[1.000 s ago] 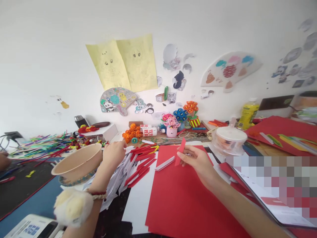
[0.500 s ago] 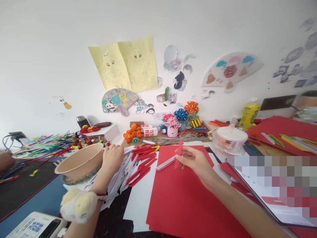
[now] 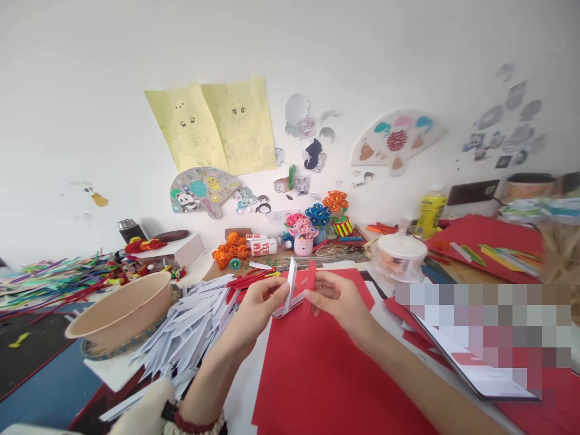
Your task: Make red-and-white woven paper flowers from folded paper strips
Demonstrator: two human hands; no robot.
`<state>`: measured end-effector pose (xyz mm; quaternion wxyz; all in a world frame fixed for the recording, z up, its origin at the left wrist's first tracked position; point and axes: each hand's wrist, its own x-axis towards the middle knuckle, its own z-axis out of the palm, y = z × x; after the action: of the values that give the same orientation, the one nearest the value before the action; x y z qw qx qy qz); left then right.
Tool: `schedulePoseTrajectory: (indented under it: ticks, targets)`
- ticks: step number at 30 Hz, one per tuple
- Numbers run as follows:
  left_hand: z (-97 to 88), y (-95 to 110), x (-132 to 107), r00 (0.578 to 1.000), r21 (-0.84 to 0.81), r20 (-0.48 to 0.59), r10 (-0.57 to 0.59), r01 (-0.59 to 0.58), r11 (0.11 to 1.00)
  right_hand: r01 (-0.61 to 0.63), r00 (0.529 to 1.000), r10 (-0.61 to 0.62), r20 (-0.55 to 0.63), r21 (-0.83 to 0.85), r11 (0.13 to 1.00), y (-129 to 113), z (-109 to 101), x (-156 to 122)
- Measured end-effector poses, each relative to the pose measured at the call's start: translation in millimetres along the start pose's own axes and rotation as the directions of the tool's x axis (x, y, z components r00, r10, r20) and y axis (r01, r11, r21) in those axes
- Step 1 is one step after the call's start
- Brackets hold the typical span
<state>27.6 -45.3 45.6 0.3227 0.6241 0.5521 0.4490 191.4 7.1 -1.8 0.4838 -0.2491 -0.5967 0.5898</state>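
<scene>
My left hand (image 3: 259, 305) pinches a folded paper strip (image 3: 290, 279), white side showing, and holds it upright. My right hand (image 3: 336, 297) pinches a small folded red paper strip (image 3: 310, 275) just right of it. The two strips and both hands meet above a large red paper sheet (image 3: 317, 380) on the table. Another folded strip (image 3: 290, 307) lies on the sheet under my hands. A heap of folded red and white strips (image 3: 194, 329) lies to the left of my left hand.
A tan paper bowl (image 3: 115, 309) stands at the left beside the heap. Coloured pipe cleaners (image 3: 49, 275) cover the far left. A lidded clear container (image 3: 399, 257), a yellow bottle (image 3: 429, 211), pipe-cleaner flower pots (image 3: 317, 226) and more red sheets (image 3: 489, 238) stand at the back and right.
My left hand left the strip heap and came right with a white-backed strip, meeting my right hand. The right hand and its red strip shifted slightly left. The view swung a little to the right.
</scene>
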Motion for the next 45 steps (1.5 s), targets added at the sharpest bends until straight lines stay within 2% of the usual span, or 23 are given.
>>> schedulePoseTrajectory:
  ticks: [3,7,10,13,22,26,29,34,36,37,38,41,45]
  targets:
    - [13.8,-8,1,0.992,-0.163,0.122,-0.019,0.038,0.986,0.011,1.0,-0.011,-0.022,-0.004,1.0,-1,-2,1]
    - [21.8,-19,2,0.996,-0.223,0.082,-0.031,0.049,0.974,0.034,0.999,-0.035,-0.032,-0.031,0.999,4,-1,2]
    - [26.0,-24,2,0.999,-0.208,0.032,-0.023,0.029,0.978,0.063,0.996,-0.071,-0.061,-0.12,0.991,8,0,0]
    - [28.4,-27,1,1.0,-0.156,-0.015,0.016,-0.018,0.988,0.078,0.995,-0.09,-0.049,-0.206,0.976,9,1,-1]
    - [31.1,-30,-5,0.983,0.167,-0.117,0.142,-0.122,0.978,0.086,0.995,-0.071,0.072,-0.236,0.968,5,4,-5]
    - [29.9,-30,-6,0.974,0.348,-0.066,0.217,-0.181,0.92,0.073,0.986,-0.036,0.16,-0.235,0.969,5,5,-5]
    - [29.0,-31,-5,0.97,0.394,-0.017,0.243,-0.216,0.893,0.069,0.985,-0.021,0.173,-0.274,0.959,4,4,-5]
    - [19.3,-32,0,0.977,0.455,0.075,0.2,-0.211,0.865,0.018,0.974,0.035,0.223,-0.228,0.974,3,0,-3]
    - [6.8,-32,3,0.986,0.56,0.101,0.134,-0.167,0.811,-0.018,0.981,0.062,0.186,-0.226,0.974,5,-2,-1]
    - [-1.3,-33,5,0.993,0.663,0.061,0.097,-0.113,0.74,-0.038,0.986,0.074,0.15,-0.234,0.972,6,-3,0]
    - [-10.0,-34,7,0.998,0.779,-0.006,0.059,-0.032,0.626,-0.054,0.99,0.083,0.112,-0.244,0.968,8,-4,1]
    - [-35.1,-41,13,0.984,0.864,-0.168,0.055,0.12,0.488,-0.069,0.996,0.084,0.042,-0.274,0.959,10,-7,2]
    - [-54.6,-55,24,0.983,0.93,-0.165,0.076,0.129,0.345,-0.073,0.995,0.089,0.042,-0.288,0.955,11,-6,2]
